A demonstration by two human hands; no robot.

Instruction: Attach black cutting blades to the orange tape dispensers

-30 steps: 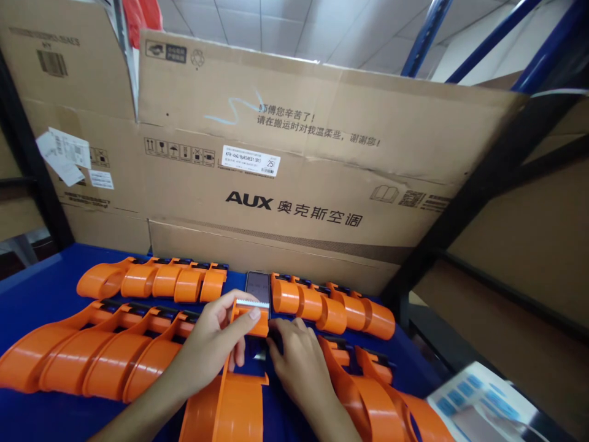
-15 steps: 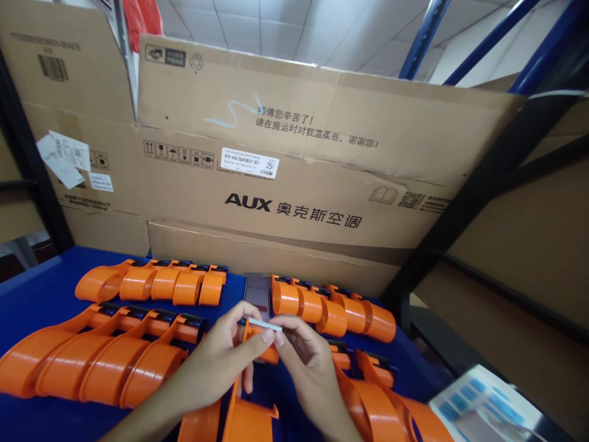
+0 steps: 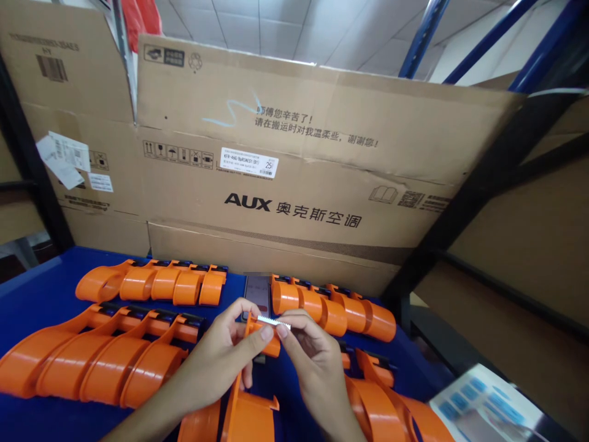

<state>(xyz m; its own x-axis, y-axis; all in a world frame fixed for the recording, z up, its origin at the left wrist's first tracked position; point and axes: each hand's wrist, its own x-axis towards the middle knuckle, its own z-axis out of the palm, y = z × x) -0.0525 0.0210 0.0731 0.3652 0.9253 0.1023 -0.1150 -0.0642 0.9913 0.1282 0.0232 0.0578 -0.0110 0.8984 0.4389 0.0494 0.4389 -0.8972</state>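
My left hand (image 3: 221,351) is closed around the head of an orange tape dispenser (image 3: 253,414), with its thumb pressed near the front edge. The dispenser's wide curved body hangs below the fingers, toward the bottom of the view. A silvery serrated blade (image 3: 274,321) lies along the top edge of the head, its teeth facing away from me. My right hand (image 3: 317,365) pinches the right end of this blade between thumb and fingers. Whether the blade is seated in the head, I cannot tell.
Orange tape dispensers (image 3: 151,368) stand in rows on the blue surface (image 3: 41,273), left and right of my hands. A phone (image 3: 256,291) lies behind my hands. An AUX cardboard panel (image 3: 294,184) rises at the back. A blue-and-white printed sheet (image 3: 488,405) is at lower right.
The blade has shifted slightly to the right along the dispenser's head and tilted, and my right hand has moved a little right with it. The left hand has barely moved.
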